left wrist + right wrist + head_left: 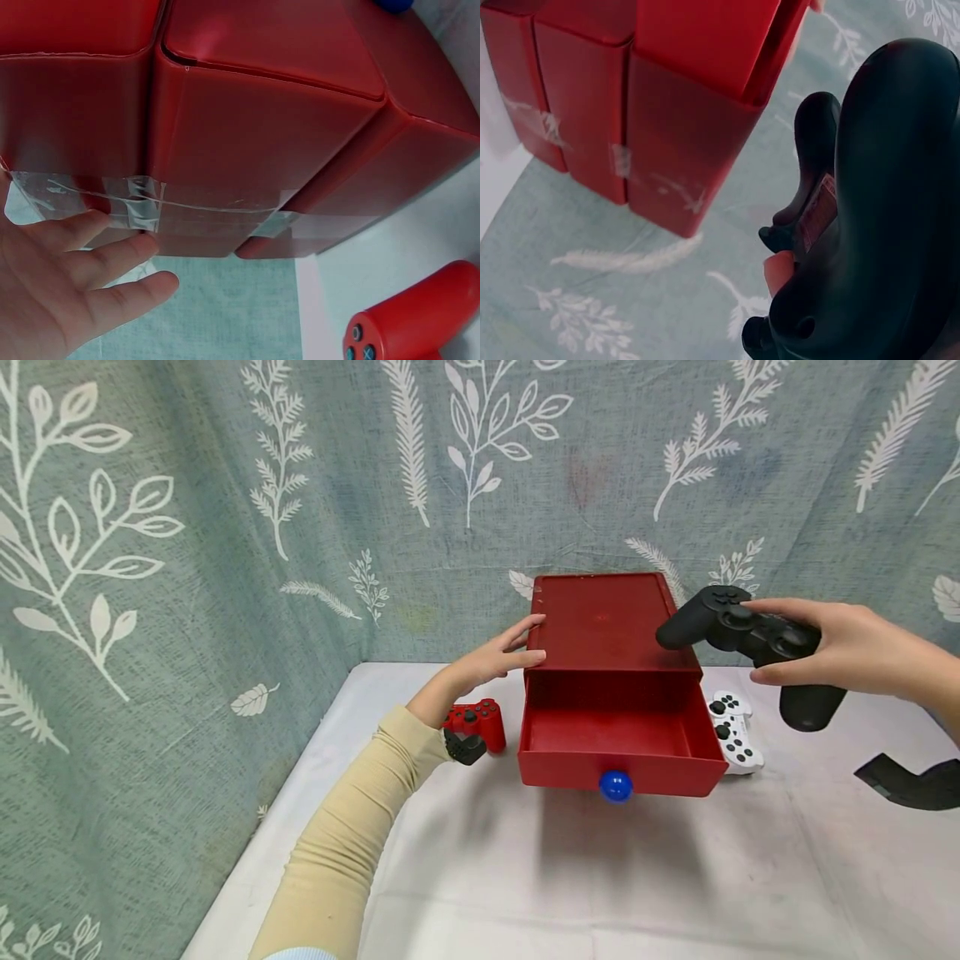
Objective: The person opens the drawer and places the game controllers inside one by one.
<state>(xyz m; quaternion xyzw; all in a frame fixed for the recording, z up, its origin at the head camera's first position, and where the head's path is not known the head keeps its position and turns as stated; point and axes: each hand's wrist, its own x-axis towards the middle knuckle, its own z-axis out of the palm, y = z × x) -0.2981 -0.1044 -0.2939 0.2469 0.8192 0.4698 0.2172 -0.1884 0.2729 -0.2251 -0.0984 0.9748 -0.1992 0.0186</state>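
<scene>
A red drawer box (600,622) stands on the table with its top drawer (611,731) pulled out; nothing lies inside, and a blue round knob (616,786) is on its front. My left hand (487,662) rests on the box's left side, its fingers fairly straight at the upper edge; in the left wrist view the hand (90,277) is beside the taped side wall. Up at the right of the box, my right hand (847,643) grips a black game controller (772,639) by its middle, above the table. The controller (885,210) fills the right of the right wrist view.
A red game controller (483,722) lies left of the box, partly behind the left wrist. On the right, a white game controller (735,735) lies close against the drawer's side. A grey-green curtain with white leaves (465,510) hangs behind and to the left of the white-covered table (465,893).
</scene>
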